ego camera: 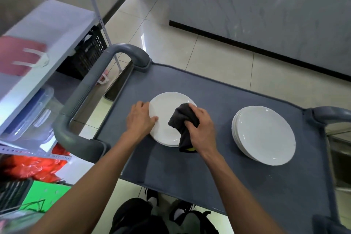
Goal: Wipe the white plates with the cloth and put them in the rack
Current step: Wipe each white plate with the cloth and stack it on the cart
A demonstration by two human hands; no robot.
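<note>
A white plate [167, 106] lies on top of a small stack at the middle of the grey cart top [218, 167]. My left hand [140, 118] holds the plate's left rim, thumb on its upper face. My right hand [199, 127] grips a bunched dark grey cloth [182, 118] and presses it onto the plate's right half. A yellow bit shows at the cloth's lower end. A second stack of white plates [266, 135] sits on the cart to the right, apart from both hands.
The cart's grey handle [81, 100] arches on the left; another handle [330, 114] is at the right. A white shelf unit [43, 30] with a clear bin [32, 118] and a black crate [89, 51] stands left. Red bags [34, 165] lie on the floor.
</note>
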